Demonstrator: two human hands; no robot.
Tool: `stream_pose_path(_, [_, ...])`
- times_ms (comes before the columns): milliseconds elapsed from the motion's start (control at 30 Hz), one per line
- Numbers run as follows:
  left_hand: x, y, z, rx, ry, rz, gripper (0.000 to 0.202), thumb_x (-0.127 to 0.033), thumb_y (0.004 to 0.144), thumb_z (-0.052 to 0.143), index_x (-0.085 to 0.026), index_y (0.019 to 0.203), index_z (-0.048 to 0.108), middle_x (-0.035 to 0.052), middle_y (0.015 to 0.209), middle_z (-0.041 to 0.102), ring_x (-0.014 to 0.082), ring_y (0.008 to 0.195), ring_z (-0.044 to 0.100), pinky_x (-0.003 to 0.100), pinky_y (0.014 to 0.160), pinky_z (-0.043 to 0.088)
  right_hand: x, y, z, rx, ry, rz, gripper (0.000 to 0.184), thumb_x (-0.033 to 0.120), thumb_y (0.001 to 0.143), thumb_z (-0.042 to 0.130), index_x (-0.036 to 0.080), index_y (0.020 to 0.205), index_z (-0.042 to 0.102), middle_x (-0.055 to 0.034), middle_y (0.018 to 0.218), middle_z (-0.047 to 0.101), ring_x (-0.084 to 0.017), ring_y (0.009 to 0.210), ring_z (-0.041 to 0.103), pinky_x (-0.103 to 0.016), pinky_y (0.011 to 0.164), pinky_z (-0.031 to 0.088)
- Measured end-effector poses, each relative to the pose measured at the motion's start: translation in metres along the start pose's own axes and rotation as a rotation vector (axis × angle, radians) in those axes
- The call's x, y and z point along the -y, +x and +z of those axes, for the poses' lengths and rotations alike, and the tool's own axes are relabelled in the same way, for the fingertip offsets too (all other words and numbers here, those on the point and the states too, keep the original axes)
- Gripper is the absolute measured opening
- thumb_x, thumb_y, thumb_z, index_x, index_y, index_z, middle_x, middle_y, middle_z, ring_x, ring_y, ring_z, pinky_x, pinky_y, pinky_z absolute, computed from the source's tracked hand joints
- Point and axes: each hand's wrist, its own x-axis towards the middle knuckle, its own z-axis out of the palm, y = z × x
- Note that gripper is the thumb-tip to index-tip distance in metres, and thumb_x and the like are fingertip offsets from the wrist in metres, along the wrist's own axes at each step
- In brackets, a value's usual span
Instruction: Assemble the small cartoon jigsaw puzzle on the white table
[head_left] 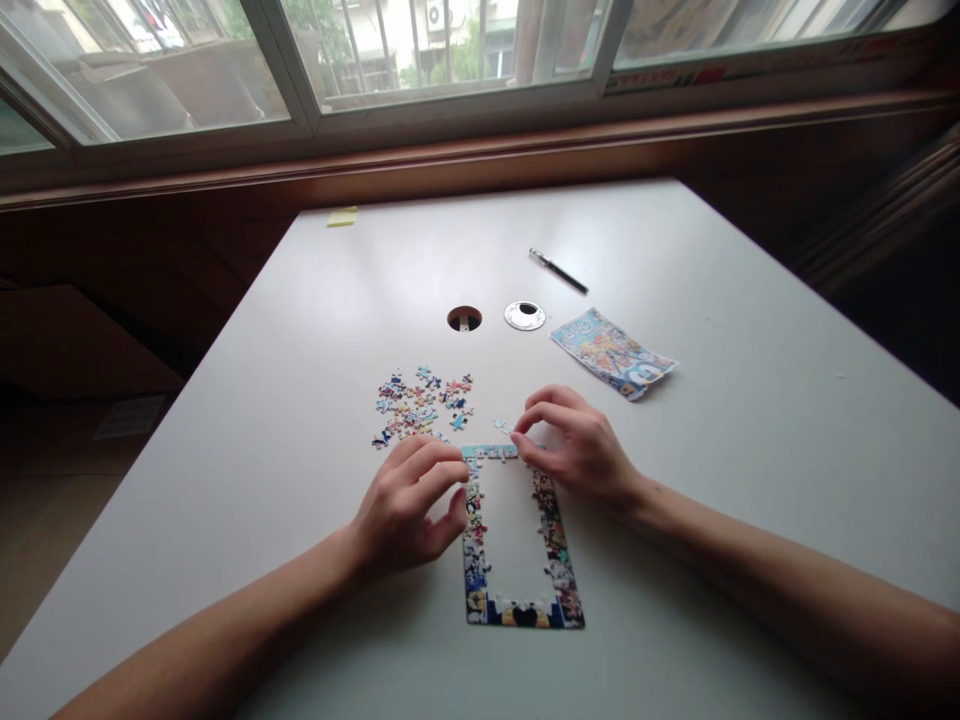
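A jigsaw puzzle border [556,530] lies on the white table as a hollow rectangle, with bare tabletop inside it. Its top strip is light blue, its sides are multicoloured, and its bottom is dark and yellow. My left hand [412,500] is by the upper left side, fingers bent and apart from the thumb, fingertips at the border. At the upper right corner, my right hand [574,445] has thumb and index finger pinched; whatever is between them is hidden. Loose light blue puzzle pieces [501,426] lie just left of those fingertips. Beyond my left hand is a pile of puzzle pieces [412,405].
A creased picture sheet [611,352] lies to the right, with a black pen [559,270] behind it. A round hole [464,319] opens in the table [337,330], beside a silver ring cover [524,316]. Yellow paper [343,217] is at the far left edge, below the windows.
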Motion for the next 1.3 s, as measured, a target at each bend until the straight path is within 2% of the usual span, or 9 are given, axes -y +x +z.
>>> stream_pose_path(100, [-0.001, 0.000, 0.002, 0.005, 0.014, 0.010, 0.022, -0.006, 0.075, 0.062, -0.019, 0.091, 0.055, 0.0054, 0.086, 0.065, 0.0197, 0.083, 0.056, 0.037, 0.078, 0.049, -0.010, 0.007, 0.001, -0.032, -0.097, 0.126, 0.002, 0.022, 0.082, 0.067, 0.021, 0.081, 0.068, -0.0061, 0.092, 0.063, -0.023, 0.090, 0.059, -0.040, 0.085, 0.047])
stream_pose_path(233, [-0.003, -0.001, 0.002, 0.019, 0.022, 0.040, 0.020, -0.006, 0.073, 0.062, -0.020, 0.085, 0.054, 0.0028, 0.077, 0.064, 0.0186, 0.078, 0.055, 0.035, 0.073, 0.047, -0.014, 0.009, 0.002, -0.007, -0.081, 0.194, 0.015, 0.023, 0.084, 0.064, 0.022, 0.099, 0.068, -0.0063, 0.099, 0.065, -0.023, 0.092, 0.059, -0.039, 0.085, 0.047])
stream_pose_path(433, [0.015, 0.004, -0.013, -0.120, 0.119, -0.027, 0.010, -0.011, 0.076, 0.061, -0.021, 0.076, 0.057, -0.0002, 0.063, 0.056, 0.0172, 0.068, 0.050, 0.034, 0.068, 0.045, -0.010, 0.006, 0.000, 0.061, -0.001, 0.186, 0.007, 0.018, 0.086, 0.058, 0.020, 0.088, 0.063, -0.0033, 0.084, 0.064, -0.019, 0.075, 0.057, -0.035, 0.075, 0.045])
stream_pose_path(533, [0.028, 0.009, -0.017, -0.112, 0.228, -0.136, 0.012, -0.013, 0.081, 0.060, -0.022, 0.087, 0.066, 0.0038, 0.085, 0.067, 0.0215, 0.088, 0.056, 0.039, 0.083, 0.046, -0.010, 0.007, 0.001, 0.094, 0.014, 0.148, 0.009, 0.015, 0.084, 0.057, 0.021, 0.087, 0.063, -0.0041, 0.087, 0.065, -0.020, 0.082, 0.058, -0.035, 0.077, 0.045])
stream_pose_path(667, [0.031, 0.013, -0.010, 0.105, 0.301, -0.059, 0.031, -0.017, 0.085, 0.061, -0.029, 0.113, 0.067, 0.0016, 0.123, 0.066, 0.0283, 0.124, 0.047, 0.048, 0.101, 0.035, -0.009, 0.009, 0.002, 0.128, -0.006, 0.077, 0.012, 0.016, 0.084, 0.057, 0.021, 0.092, 0.064, -0.0058, 0.095, 0.066, -0.022, 0.089, 0.060, -0.038, 0.083, 0.044])
stream_pose_path(833, [0.024, 0.014, -0.006, 0.214, 0.335, -0.059, 0.030, -0.020, 0.089, 0.057, -0.028, 0.116, 0.065, 0.0005, 0.127, 0.065, 0.0288, 0.127, 0.047, 0.050, 0.104, 0.026, -0.011, 0.008, 0.002, 0.150, 0.006, 0.042, 0.013, 0.016, 0.084, 0.057, 0.021, 0.094, 0.064, -0.0061, 0.097, 0.065, -0.023, 0.092, 0.060, -0.039, 0.085, 0.044])
stream_pose_path(1000, [0.026, 0.013, -0.010, 0.114, 0.274, -0.126, 0.032, -0.020, 0.089, 0.054, -0.023, 0.119, 0.063, 0.0046, 0.122, 0.067, 0.0263, 0.120, 0.052, 0.048, 0.104, 0.028, -0.011, 0.007, 0.002, 0.138, 0.032, 0.091, 0.014, 0.013, 0.083, 0.055, 0.021, 0.093, 0.063, -0.0055, 0.095, 0.064, -0.022, 0.088, 0.059, -0.038, 0.082, 0.045])
stream_pose_path(1100, [0.028, 0.012, -0.011, 0.021, 0.217, -0.200, 0.027, -0.019, 0.088, 0.053, -0.022, 0.112, 0.066, 0.0044, 0.114, 0.069, 0.0244, 0.115, 0.054, 0.046, 0.103, 0.031, -0.011, 0.008, 0.002, 0.139, 0.036, 0.093, 0.014, 0.014, 0.083, 0.055, 0.021, 0.093, 0.063, -0.0055, 0.095, 0.064, -0.022, 0.089, 0.059, -0.037, 0.081, 0.045])
stream_pose_path(1300, [0.032, 0.011, -0.009, -0.023, 0.256, -0.322, 0.019, -0.018, 0.086, 0.057, -0.024, 0.098, 0.070, 0.0042, 0.107, 0.067, 0.0272, 0.115, 0.049, 0.048, 0.100, 0.034, -0.010, 0.008, 0.002, 0.138, 0.031, 0.098, 0.015, 0.013, 0.083, 0.055, 0.021, 0.093, 0.062, -0.0053, 0.093, 0.064, -0.021, 0.086, 0.059, -0.037, 0.080, 0.045])
